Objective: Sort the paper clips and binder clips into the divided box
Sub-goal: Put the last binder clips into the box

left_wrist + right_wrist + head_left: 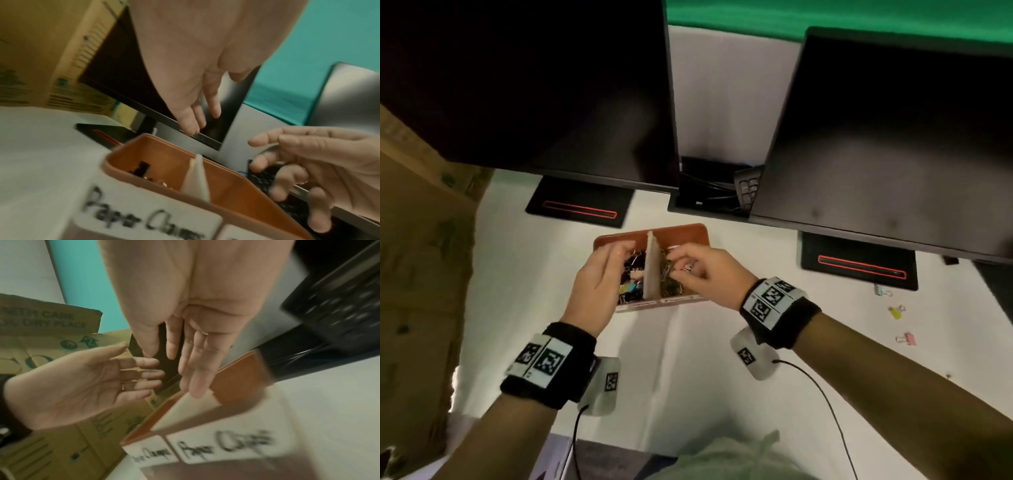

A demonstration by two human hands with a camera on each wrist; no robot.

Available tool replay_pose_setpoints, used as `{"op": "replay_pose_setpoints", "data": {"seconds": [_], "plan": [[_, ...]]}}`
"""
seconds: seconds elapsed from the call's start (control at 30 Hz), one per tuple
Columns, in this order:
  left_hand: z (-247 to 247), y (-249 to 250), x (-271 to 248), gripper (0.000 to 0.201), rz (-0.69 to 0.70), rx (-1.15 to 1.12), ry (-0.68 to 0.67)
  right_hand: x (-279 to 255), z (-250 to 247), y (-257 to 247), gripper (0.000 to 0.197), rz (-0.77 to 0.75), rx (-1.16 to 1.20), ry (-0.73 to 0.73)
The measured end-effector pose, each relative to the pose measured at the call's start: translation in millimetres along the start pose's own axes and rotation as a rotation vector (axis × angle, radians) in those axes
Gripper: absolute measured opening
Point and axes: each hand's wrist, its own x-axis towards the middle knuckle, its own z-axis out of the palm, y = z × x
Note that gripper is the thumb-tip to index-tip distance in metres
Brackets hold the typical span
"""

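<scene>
Held slack and spread, gripping nothing, above the orange-brown plastic divided box (678,230) on the white worktop (688,359): left hand (594,284) over the binder-clip compartment, right hand (702,270) over the paper-clip compartment, probably for keeping both kinds separate, with 3 small coloured binder clips (896,312) unsorted well apart at the right.

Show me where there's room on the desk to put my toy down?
Bare white desk lies between the two wrists, just in front of the divided box. More bare desk sits left of the box, by the cardboard carton. It is crowded over the box, where both hands hover, and on the right, where three binder clips lie.
</scene>
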Motion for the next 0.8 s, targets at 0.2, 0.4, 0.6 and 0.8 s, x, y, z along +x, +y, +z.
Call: {"op": "replay_pose_setpoints", "data": {"seconds": [0.2,0.4,0.6,0.8], "plan": [[107,31,-16,0.017,0.237,0.152,-0.278,-109,-64,96,0.024,0.255,-0.278,0.193],[230,22,-21,0.034,0.317,0.397,-0.637,-227,-128,176,0.039,0.657,-0.452,0.223],[307,2,-21,0.045,0.226,0.683,-0.762,-311,-162,222,0.048,0.830,-0.453,0.022],[328,-10,-22,0.018,0.298,0.701,-0.654,-344,-165,252,0.006,0.636,-0.289,0.064]]}}
